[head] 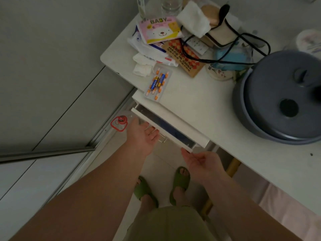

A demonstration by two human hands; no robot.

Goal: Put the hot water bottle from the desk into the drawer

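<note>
A clear pouch with a red rim and red stopper (pixel 119 122), which looks like the hot water bottle, shows just left of the drawer against my left thumb. I cannot tell whether my hand holds it or it lies lower down. The white drawer (pixel 171 129) under the desk (pixel 199 101) is pulled out a little, with a dark narrow gap inside. My left hand (pixel 145 134) is palm up, its fingers curled under the drawer front beside the metal handle (pixel 162 140). My right hand (pixel 199 161) has its fingers apart, the tips touching the drawer's near right corner.
On the desk are a battery pack (pixel 157 83), a pile of tissue and wipe packs (pixel 161 32), a beige pouch with a black cord (pixel 220 34), a blue bundle (pixel 229 58) and a large grey pot (pixel 281 100). A sliding-door track (pixel 104 126) runs along the floor on the left. My feet in green slippers (pixel 180 185) stand below the drawer.
</note>
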